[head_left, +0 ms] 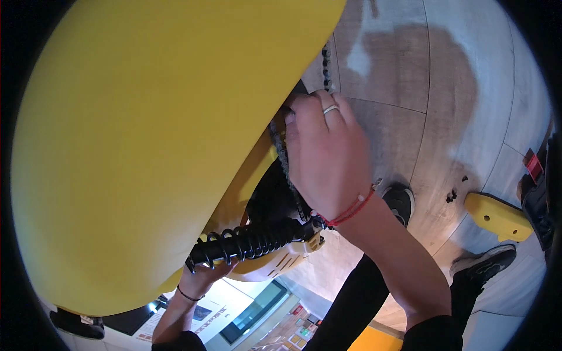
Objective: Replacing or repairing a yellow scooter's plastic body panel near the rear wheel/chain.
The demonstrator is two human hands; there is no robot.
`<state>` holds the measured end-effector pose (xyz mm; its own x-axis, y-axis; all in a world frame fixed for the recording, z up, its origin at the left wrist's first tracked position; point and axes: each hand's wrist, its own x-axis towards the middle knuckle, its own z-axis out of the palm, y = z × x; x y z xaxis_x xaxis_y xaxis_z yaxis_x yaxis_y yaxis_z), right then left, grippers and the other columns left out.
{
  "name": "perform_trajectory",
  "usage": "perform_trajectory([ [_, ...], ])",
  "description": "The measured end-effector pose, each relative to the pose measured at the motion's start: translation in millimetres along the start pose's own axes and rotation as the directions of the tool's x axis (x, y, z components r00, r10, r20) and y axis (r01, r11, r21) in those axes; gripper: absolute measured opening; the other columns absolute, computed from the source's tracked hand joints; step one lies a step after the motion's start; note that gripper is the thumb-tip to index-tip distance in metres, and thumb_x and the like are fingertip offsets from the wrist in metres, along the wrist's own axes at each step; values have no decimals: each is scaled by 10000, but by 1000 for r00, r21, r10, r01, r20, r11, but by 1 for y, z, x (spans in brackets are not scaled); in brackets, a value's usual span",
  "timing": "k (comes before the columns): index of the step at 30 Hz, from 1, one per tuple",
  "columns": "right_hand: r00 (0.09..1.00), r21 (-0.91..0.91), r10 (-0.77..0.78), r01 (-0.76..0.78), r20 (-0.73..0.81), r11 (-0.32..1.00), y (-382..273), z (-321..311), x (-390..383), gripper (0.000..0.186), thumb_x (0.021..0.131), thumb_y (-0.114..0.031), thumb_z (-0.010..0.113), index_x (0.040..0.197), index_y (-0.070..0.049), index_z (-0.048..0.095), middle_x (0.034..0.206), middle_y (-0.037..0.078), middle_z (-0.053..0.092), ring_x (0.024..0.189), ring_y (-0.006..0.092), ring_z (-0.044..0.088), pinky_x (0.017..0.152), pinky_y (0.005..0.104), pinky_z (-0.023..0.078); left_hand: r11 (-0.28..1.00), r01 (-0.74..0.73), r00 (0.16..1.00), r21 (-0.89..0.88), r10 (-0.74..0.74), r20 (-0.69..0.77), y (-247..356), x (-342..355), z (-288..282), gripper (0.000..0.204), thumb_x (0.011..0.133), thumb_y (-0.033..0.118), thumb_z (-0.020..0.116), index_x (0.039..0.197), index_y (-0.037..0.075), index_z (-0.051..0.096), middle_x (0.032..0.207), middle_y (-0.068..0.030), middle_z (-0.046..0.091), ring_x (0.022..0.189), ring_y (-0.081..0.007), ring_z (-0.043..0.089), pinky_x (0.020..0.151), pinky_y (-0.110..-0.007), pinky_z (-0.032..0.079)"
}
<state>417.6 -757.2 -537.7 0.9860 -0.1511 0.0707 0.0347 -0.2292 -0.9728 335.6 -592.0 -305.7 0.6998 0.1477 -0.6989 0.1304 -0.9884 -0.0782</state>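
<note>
A large yellow body panel point(129, 128) fills the left of the view. Along its right edge runs a dark roller chain point(282, 155), reappearing above my right hand point(313, 131). That hand's fingers are curled at the chain beside the panel edge, closed round it, with the tips partly hidden. Lower down, a black coil-spring shock absorber point(246, 245) crosses toward a yellow slotted cover point(275, 266). My left hand point(205, 272) is under the shock, its fingers mostly hidden behind it and the cover.
A detached yellow cover point(497, 213) lies on the plank floor point(386, 70), beside small dark parts point(451, 196). A black item with a red tag point(533, 193) is at the right edge. Dark shoes point(480, 263) and trousered legs show below. An orange surface point(372, 339) sits at the bottom.
</note>
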Motion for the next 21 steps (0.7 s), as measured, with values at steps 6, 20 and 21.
perform_trajectory([
  [6, 988, -51, -128, 133, 91, 990, 0, -15, 6, 130, 748, -39, 598, 874, -23, 572, 846, 135, 588, 812, 293, 571, 651, 355, 499, 972, 43, 991, -231, -70, -110, 9, 2, 6, 400, 652, 157, 819, 1014, 113, 657, 926, -42, 673, 815, -146, 654, 775, -288, 519],
  [20, 974, -86, -215, 221, 78, 971, 0, -17, 16, 77, 827, -82, 600, 898, -52, 605, 724, 124, 586, 683, 296, 576, 573, 385, 464, 809, 234, 957, -540, -289, -18, 0, -9, 14, 436, 676, 137, 792, 1046, 32, 584, 987, -63, 640, 890, -167, 610, 856, -309, 478],
  [21, 968, -146, -224, 239, 113, 960, -1, -20, 18, 80, 828, -89, 598, 899, -56, 609, 728, 126, 592, 680, 293, 577, 576, 382, 465, 804, 232, 957, -548, -290, -21, -2, -9, 15, 436, 676, 137, 792, 1046, 32, 584, 987, -63, 640, 890, -167, 610, 856, -309, 478],
])
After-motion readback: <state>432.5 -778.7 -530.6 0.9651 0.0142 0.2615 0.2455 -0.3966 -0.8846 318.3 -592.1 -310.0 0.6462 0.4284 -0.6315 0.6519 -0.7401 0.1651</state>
